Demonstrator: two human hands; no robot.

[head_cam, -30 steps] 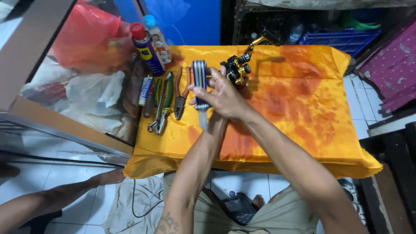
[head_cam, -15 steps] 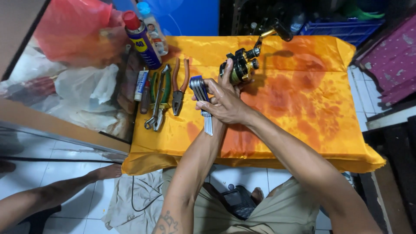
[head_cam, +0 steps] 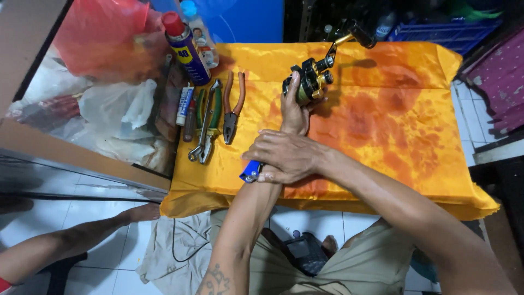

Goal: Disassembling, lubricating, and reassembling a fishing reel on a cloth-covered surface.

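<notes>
Counter [head_cam: 382, 164] draped in orange cloth, stained darker toward the right half. Red bag [head_cam: 103, 35] and white bags [head_cam: 109, 109] lie off the left edge. Spray can [head_cam: 185, 49], red cap, stands at the far left corner, a small bottle [head_cam: 199, 33] just beside it. Along the left edge: pliers [head_cam: 232, 109] with orange grips, green-handled pliers [head_cam: 210, 117], a white tube [head_cam: 184, 104], laid roughly parallel.

Left hand [head_cam: 295, 109] reaches up the middle of the counter; fingers wrapped around the reel [head_cam: 308, 82], black and gold, its crank handle [head_cam: 349, 33] pointing to the far edge. Reel sits mid-counter near the far edge, in that grip.

Right hand [head_cam: 286, 155] crosses over the left wrist near the front edge; fingers closed on a blue-handled tool [head_cam: 251, 172], only the blue end showing.
</notes>
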